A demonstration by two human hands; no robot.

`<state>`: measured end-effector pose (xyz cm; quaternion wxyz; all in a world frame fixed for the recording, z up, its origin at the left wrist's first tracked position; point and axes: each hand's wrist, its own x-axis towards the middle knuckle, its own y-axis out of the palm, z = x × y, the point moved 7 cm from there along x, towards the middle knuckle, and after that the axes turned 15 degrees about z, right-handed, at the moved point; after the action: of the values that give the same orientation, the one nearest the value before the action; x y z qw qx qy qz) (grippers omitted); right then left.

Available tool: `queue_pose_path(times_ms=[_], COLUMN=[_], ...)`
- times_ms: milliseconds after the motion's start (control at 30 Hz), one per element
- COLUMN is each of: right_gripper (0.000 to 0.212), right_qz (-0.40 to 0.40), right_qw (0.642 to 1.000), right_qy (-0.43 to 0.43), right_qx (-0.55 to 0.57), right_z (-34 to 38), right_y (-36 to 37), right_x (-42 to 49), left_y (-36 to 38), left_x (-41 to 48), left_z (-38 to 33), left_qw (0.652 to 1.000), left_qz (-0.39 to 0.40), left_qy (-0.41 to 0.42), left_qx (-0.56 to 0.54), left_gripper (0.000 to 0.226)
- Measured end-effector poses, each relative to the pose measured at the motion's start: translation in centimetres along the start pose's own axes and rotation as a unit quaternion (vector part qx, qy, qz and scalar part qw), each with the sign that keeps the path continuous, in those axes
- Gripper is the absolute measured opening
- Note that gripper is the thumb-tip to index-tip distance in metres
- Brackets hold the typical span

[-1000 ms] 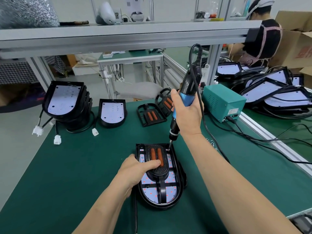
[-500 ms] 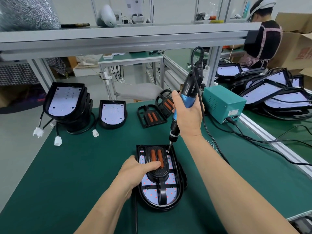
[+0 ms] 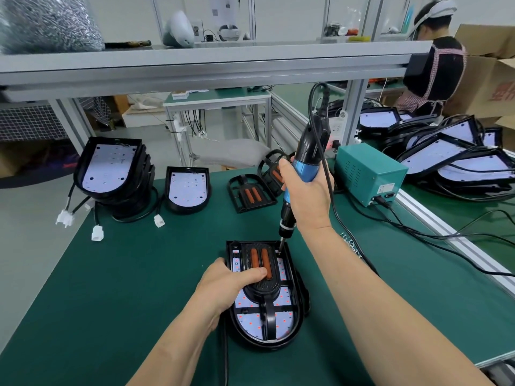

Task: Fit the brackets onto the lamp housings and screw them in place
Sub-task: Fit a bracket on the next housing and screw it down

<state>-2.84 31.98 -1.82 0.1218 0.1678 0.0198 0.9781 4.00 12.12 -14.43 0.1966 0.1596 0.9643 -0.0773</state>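
1. Housing (image 3: 264,327) on the mat (image 3: 125,288), near its front edge; open green to the left.
2. Long axis points away, rounded end nearest.
3. Left hand (image 3: 223,282) pins bracket (image 3: 263,286), thumb across; right hand (image 3: 306,196) grips driver (image 3: 305,160).

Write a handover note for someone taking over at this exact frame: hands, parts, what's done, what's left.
Left hand holds the lamp housing at its left edge, thumb pressing the bracket down.
Right hand grips the electric screwdriver, bit on the bracket's far right corner.
Done: bracket seated in this housing.
Left: finish that screw; the other screws cannot be judged. Spare brackets, a bare housing and a stack of housings wait at the mat's far side.
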Motion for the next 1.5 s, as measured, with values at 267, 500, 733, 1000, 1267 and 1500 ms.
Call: queue_pose_path(times_ms=[267, 500, 733, 1000, 1267, 1500], right_gripper=[0.019, 0.014, 0.013, 0.018, 0.019, 0.019], right_qz=[0.034, 0.079, 0.154, 0.097, -0.113, -0.18], right_qw=[0.997, 0.995, 0.984, 0.974, 0.921, 0.886], right_qy=[-0.04, -0.036, -0.076, -0.073, 0.041, 0.071], right_qx=[0.052, 0.058, 0.041, 0.193, 0.37, 0.42], right_z=[0.6, 0.5, 1.1, 4.4, -1.0, -7.9], right_y=[1.0, 1.1, 1.9, -3.9, -14.8, -20.8], right_x=[-0.5, -1.3, -1.7, 0.7, -1.5, -3.7], left_y=[0.1, -0.2, 0.0, 0.1, 0.7, 1.3], left_x=[0.4, 0.2, -0.2, -0.5, 0.3, 0.8], left_z=[0.0, 0.2, -0.3, -0.5, -0.4, -3.1], left_qw=[1.0, 1.0, 1.0, 1.0, 0.999, 0.971], left_qz=[0.006, -0.013, -0.007, -0.001, -0.051, -0.123], left_qy=[0.016, 0.001, -0.001, -0.004, 0.008, 0.006], left_qx=[0.002, 0.004, 0.011, 0.017, 0.011, 0.206], left_gripper=[0.058, 0.072, 0.069, 0.053, 0.062, 0.069])
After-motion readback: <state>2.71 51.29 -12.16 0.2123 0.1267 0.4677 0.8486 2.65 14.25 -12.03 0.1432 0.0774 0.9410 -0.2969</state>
